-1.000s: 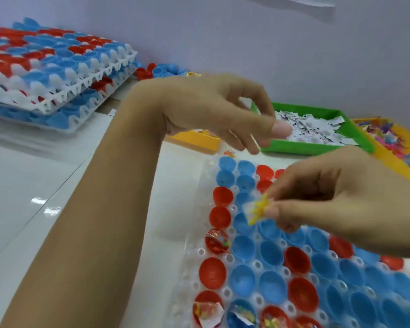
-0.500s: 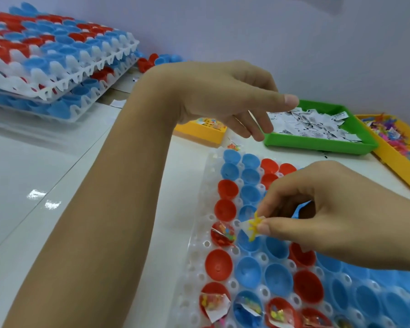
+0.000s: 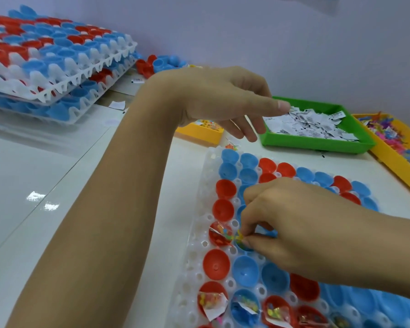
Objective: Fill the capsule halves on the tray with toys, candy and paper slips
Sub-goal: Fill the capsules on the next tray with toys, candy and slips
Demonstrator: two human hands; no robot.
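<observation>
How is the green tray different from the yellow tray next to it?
The green tray holds white paper slips with black print; the yellow tray at its right holds colourful little toys. The green tray shows whole, while the yellow tray runs off the picture's right edge. The left hand reaches toward the green tray, not the yellow one. Both are shallow plastic trays on the white table.

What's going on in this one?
A person is filling capsule halves on a white tray. The right hand pinches a small yellow toy over a blue half, beside a red half already holding candy. The left hand reaches, empty, toward the green bin of paper slips.
</observation>
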